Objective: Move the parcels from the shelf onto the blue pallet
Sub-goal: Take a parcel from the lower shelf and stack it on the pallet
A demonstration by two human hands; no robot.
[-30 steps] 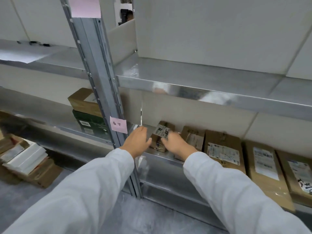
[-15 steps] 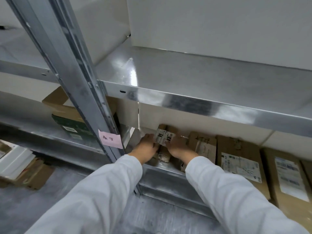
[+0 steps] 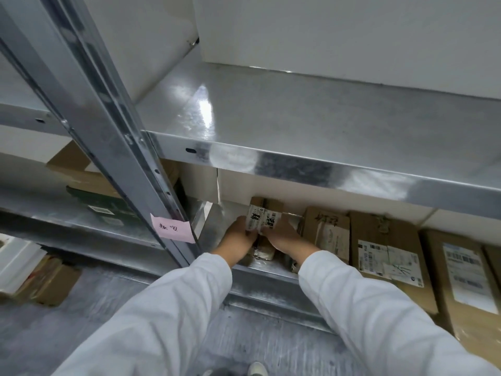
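Grip closed; left hand [image 3: 238, 236], right hand [image 3: 283, 237] clasp small parcel [image 3: 262, 217] on shelf [image 3: 214, 225]

A pink paper note [image 3: 173, 230] with dark handwriting sticks on the shiny grey steel upright post [image 3: 113, 142]. Right of the post, brown cardboard parcels [image 3: 379, 226] bear white, black-barcoded labels [image 3: 379, 257].

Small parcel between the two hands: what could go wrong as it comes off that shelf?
1. The small parcel is gripped from either side by the left hand and right hand; it might slip and drop.
2. The upper shelf edge sits just above; lifting too high could knock the parcel against it.
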